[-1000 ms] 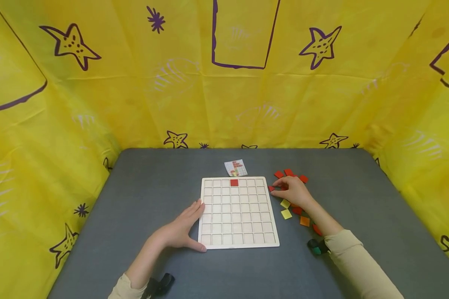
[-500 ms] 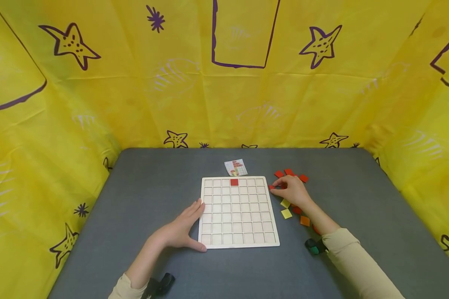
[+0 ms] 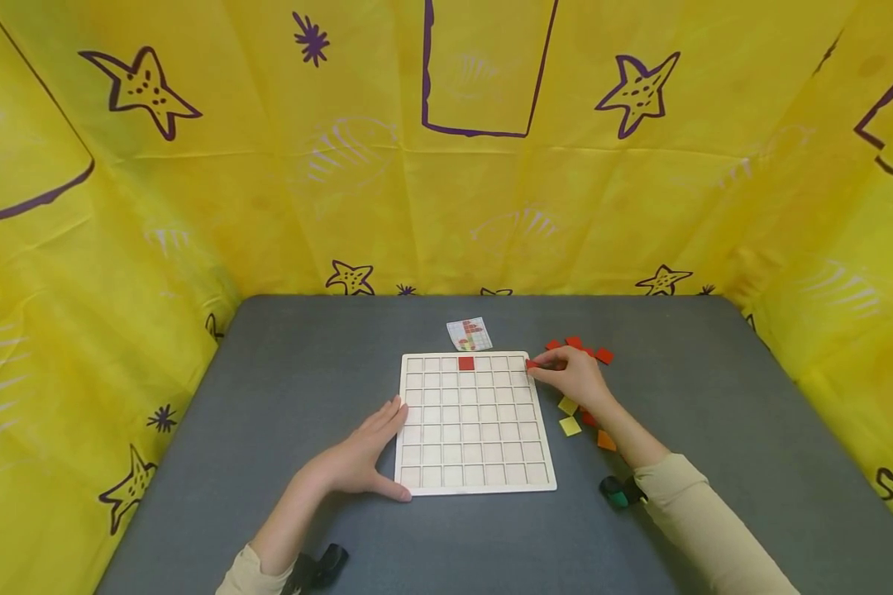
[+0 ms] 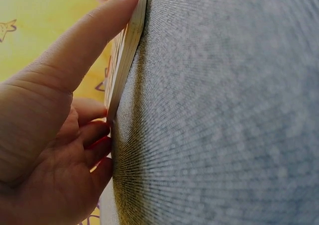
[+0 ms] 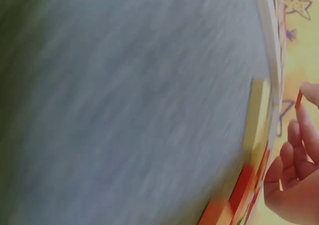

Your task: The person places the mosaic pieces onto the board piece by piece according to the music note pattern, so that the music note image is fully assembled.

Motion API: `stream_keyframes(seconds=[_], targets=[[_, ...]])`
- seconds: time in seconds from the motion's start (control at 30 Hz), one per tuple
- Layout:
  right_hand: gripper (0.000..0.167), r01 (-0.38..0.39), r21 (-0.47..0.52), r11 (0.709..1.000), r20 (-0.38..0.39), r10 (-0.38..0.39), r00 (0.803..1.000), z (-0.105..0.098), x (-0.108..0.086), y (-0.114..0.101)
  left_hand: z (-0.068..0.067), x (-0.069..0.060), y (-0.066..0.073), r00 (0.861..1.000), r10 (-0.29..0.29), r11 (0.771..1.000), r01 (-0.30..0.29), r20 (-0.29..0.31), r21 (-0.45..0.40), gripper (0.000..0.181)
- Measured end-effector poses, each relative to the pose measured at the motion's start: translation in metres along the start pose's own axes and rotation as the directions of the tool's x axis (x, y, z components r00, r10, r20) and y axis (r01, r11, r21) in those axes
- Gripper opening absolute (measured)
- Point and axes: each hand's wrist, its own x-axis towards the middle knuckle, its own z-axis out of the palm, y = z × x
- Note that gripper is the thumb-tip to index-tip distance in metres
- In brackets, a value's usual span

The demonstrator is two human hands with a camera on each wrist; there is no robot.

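My right hand (image 3: pixel 579 380) pinches a red tile (image 3: pixel 532 364) at the far right corner of the board (image 3: pixel 470 433). I should hold this tile level and lightly, while my spread left hand (image 3: pixel 359 456) steadies the board's left edge.

R hand (image 3: pixel 576 380): shifted twd far R corner of board (image 3: pixel 460 430) vs. 1 s ago. Red tile (image 3: pixel 532 364), pinched: prev. just R of board, now overlapping board's R rim nr. far R corner; contact unclear. R sleeve (image 3: pixel 703 512) & wrist cam (image 3: pixel 616 493): moved closer to board. Loose red tile, R of board: prev. visible by forearm (image 3: pixel 636 430), now hidden.
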Motion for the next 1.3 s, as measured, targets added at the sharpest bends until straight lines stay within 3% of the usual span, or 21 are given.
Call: stream_keyframes(seconds=[0.43, 0.63, 0.83, 1.3], targets=[[0.025, 0.019, 0.032, 0.999, 0.055, -0.021, 0.998, 0.038, 0.023, -0.033, -0.001, -0.001, 0.001, 1.0, 0.001, 1.0, -0.001, 0.009, -0.001, 0.121], [0.018, 0.062, -0.043, 0.997, 0.081, -0.058, 0.995, 0.051, 0.029, -0.045, -0.001, -0.001, 0.0, 1.0, 0.01, 1.0, -0.01, 0.004, -0.002, 0.121], [0.017, 0.046, -0.103, 0.994, 0.084, -0.038, 0.996, 0.056, 0.029, -0.051, 0.0, 0.0, -0.001, 1.0, 0.01, 1.0, -0.01, 0.009, -0.002, 0.121], [0.017, 0.045, -0.07, 0.996, 0.11, -0.037, 0.993, 0.056, 0.028, -0.054, 0.001, 0.0, -0.003, 1.0, 0.013, 1.0, -0.013, 0.011, -0.006, 0.123]])
